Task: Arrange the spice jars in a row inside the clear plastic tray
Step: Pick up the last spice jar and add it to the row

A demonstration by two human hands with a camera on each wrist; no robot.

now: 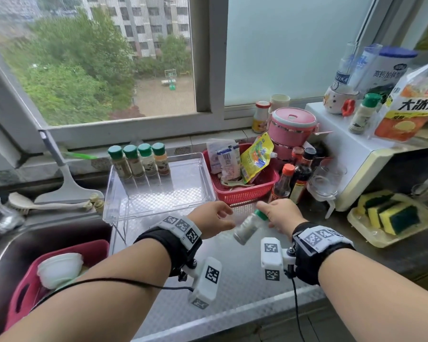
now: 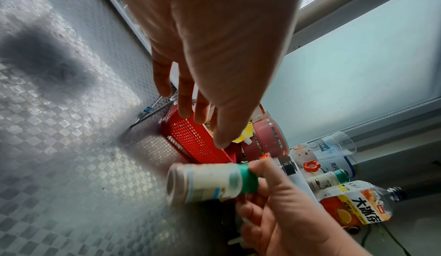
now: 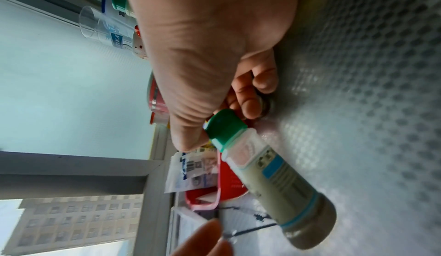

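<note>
Four jars [image 1: 139, 161] stand in a row at the back left of the tray [image 1: 195, 193]. The left hand [image 1: 211, 219] hovers over the worktop [image 1: 232, 292] with loose, empty fingers. Just beside it, the right hand [image 1: 279, 214] pinches a fifth jar [image 1: 248, 227] by its green cap, tilted above the worktop.

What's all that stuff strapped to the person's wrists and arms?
Both forearms are bare, with no sleeves or gloves. Each wrist wears a wide black strap topped by a white band printed with black square code markers. A white boxy block bearing the same markers hangs below each wrist, and thin black cables trail from them.
</note>
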